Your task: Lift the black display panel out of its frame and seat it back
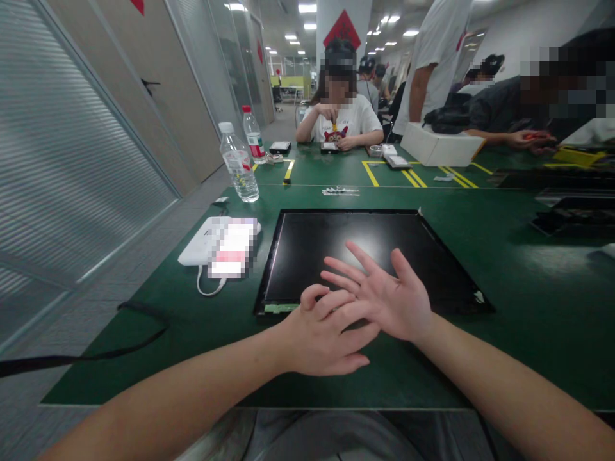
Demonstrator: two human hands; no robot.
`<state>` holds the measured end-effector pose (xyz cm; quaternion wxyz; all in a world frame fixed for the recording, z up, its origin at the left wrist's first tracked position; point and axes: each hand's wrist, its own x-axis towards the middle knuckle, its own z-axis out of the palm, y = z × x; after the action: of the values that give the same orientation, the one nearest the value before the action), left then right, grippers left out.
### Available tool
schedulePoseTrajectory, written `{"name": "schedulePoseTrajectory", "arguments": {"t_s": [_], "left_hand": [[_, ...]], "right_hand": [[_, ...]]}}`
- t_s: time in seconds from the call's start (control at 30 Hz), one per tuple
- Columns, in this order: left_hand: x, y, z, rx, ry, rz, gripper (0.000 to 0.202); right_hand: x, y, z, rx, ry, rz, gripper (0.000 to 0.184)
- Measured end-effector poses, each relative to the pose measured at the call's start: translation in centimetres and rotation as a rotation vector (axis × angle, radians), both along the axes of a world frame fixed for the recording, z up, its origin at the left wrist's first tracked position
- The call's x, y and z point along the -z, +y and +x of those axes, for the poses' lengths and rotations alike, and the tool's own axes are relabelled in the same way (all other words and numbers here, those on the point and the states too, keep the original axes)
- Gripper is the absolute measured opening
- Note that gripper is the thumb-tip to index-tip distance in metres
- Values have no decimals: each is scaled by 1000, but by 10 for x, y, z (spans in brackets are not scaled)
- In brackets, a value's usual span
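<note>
Both of my hands are raised over the near edge of a black display panel (307,256) lying flat on the green table. My left hand (331,330) has its back to me, fingers apart and a little bent, with nothing in it. Its fingertips overlap the heel of my right hand (396,298) and seem to touch it. The right palm faces up, fingers and thumb spread, holding nothing. A green strip (281,308) runs along the panel's near left edge, and a small pale tab (479,296) sits at its near right corner.
A white device (196,246) and a cabled phone (234,250) lie left of the panel, with water bottles (240,169) behind. Small scraps (341,191) lie beyond it. A person (355,118) sits opposite; a white box (435,144) and black parts (571,214) are at right.
</note>
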<state>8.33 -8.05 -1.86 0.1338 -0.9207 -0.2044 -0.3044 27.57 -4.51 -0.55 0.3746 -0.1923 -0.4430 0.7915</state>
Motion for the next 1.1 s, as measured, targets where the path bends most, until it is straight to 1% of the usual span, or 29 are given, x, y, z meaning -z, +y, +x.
{"name": "schedulePoseTrajectory", "arguments": {"t_s": [0.07,0.17,0.23,0.37,0.47,0.5,0.57,0.7,0.77,0.83,0.93,1.03,1.1], "left_hand": [[-1,0,0,8,-21,5,35],[0,-1,3,15,-30,-6,46],[2,-1,3,10,1,2,47],[5,1,0,23,69,67,25],[3,2,-3,58,-1,145,17],[2,2,-3,53,-32,154,18],[1,2,-3,21,-79,140,27],[0,4,-1,-129,-144,82,50],[0,6,1,-197,-160,75,53],[0,8,2,-211,-150,74,49],[1,8,1,-171,-130,65,39],[1,7,-1,-142,-163,79,28],[1,8,-3,-155,-187,88,30]], "right_hand": [[1,0,-1,10,19,-16,85],[3,1,-2,9,68,-63,84],[4,1,-2,9,96,-94,82],[1,1,-1,20,94,-116,78],[-2,2,0,46,106,-138,78],[-2,2,1,50,111,-146,77],[-2,2,1,42,119,-161,76],[1,-1,-1,-2,148,-204,77],[1,-3,-1,-28,154,-233,77],[1,-5,-2,-54,146,-253,78],[0,-6,-1,-81,128,-283,79],[0,-5,0,-80,120,-301,79],[1,-4,-1,-80,125,-291,81]]}}
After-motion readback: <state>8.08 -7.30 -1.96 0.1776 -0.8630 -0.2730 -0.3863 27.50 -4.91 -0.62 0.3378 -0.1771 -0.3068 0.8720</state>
